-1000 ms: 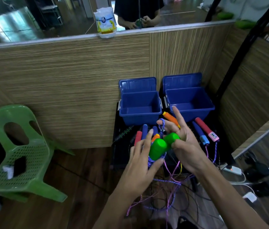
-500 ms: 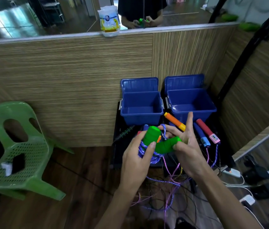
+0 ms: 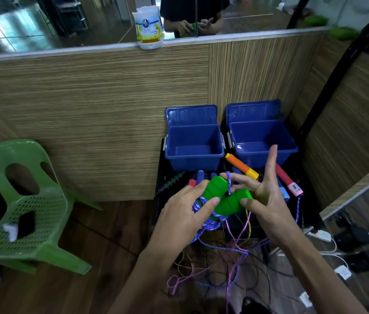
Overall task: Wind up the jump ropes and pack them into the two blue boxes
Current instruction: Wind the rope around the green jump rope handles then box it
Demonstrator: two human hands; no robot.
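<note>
Left hand (image 3: 184,209) grips green handles (image 3: 222,196); right hand (image 3: 263,196) now fans open.
Blue cord (image 3: 205,223) wraps lower than before.

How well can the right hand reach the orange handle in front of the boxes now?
Probably yes. The orange handle lies uncovered just behind the right hand, whose fingers are spread, though its thumb rests against the green handles and would have to let go first.
</note>
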